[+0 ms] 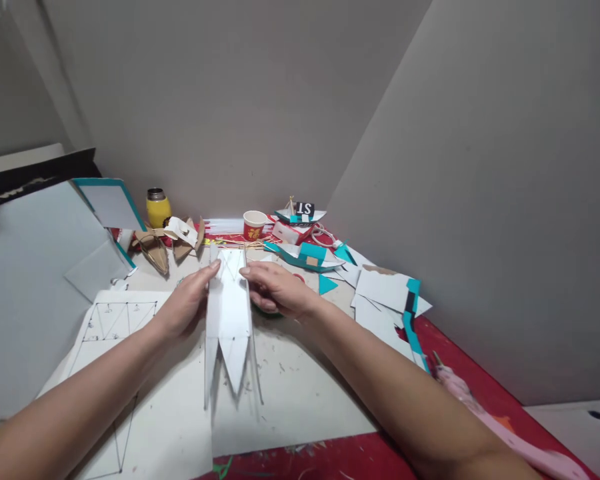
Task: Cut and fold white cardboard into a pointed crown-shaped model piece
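Observation:
Both hands hold a folded white cardboard piece [234, 307] above the table, its pointed end toward me and its long side flaps bent up. My left hand [187, 297] grips the left flap near the far end, thumb on top. On the opposite flap, my right hand [275, 287] is closed with its thumb and fingers at the edge; some fingers are hidden. Faint pencil lines mark the far end of the piece. Under my left forearm lies a white sheet [175, 413] with drawn triangles and lines.
Beyond the hands stand a red and white paper cup [254, 227], a yellow bottle [159, 208], brown cardboard boats [154, 253] and a teal-and-white boat [310, 256]. Cardboard scraps [385, 293] lie right, near a pink glue gun [500, 427]. Large white boards [35, 293] lean at left.

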Available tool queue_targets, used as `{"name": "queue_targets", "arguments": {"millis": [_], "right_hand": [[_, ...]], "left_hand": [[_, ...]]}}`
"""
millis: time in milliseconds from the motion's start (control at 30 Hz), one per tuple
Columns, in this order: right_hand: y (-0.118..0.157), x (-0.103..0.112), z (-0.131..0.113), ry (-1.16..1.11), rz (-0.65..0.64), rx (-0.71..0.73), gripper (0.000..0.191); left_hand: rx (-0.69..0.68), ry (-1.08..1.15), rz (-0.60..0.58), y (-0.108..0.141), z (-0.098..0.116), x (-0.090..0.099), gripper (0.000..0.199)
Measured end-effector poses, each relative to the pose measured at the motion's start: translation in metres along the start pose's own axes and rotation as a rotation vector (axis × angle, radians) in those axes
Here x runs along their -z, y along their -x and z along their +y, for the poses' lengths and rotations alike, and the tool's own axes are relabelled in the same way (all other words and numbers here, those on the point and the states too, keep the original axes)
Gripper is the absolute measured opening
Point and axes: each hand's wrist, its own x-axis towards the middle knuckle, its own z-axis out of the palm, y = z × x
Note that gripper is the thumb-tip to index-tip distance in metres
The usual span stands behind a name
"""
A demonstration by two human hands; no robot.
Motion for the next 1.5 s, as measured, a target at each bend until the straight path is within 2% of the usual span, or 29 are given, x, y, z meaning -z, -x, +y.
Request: {"name": "queue_targets", "arguments": {"millis": [100, 267, 367, 500, 700, 967, 1100, 1300, 1500], "right_hand": [[0.000, 0.006, 0.000, -0.009, -0.079, -0.026, 0.028], [0.001, 0.011, -0.001, -0.017, -0.117, -0.065, 0.032], [0.002, 0.013, -0.003, -0.021, -0.083, -0.077, 0.036], [0.000, 0.016, -0.003, -0.016, 0.020, -0.022, 0.035], [-0.001, 0.014, -0.001, 0.012, 0.058, 0.016, 0.031], [0.000, 0.011, -0.002, -0.006, 0.016, 0.033, 0.033], [0.000, 0.012, -0.006, -0.032, 0.007, 0.062, 0.033], [0.001, 0.012, -0.005, -0.070, 0.006, 0.020, 0.036], [0.001, 0.011, -0.006, -0.098, 0.029, 0.013, 0.039]], "left_hand": [[0.004, -0.059, 0.012, 0.001, 0.004, 0.002, 0.037], [-0.014, -0.156, 0.106, 0.004, 0.004, 0.000, 0.042], [-0.037, -0.248, 0.128, 0.004, 0.003, 0.002, 0.043], [-0.107, -0.419, 0.156, 0.003, 0.002, 0.007, 0.041], [-0.175, -0.581, 0.108, 0.004, 0.002, 0.008, 0.041], [-0.128, -0.567, 0.123, 0.005, 0.002, 0.004, 0.039], [-0.159, -0.609, 0.159, 0.005, 0.004, 0.005, 0.038], [-0.201, -0.652, 0.096, 0.002, 0.003, 0.010, 0.043], [-0.134, -0.562, 0.108, 0.002, 0.003, 0.010, 0.047]]}}
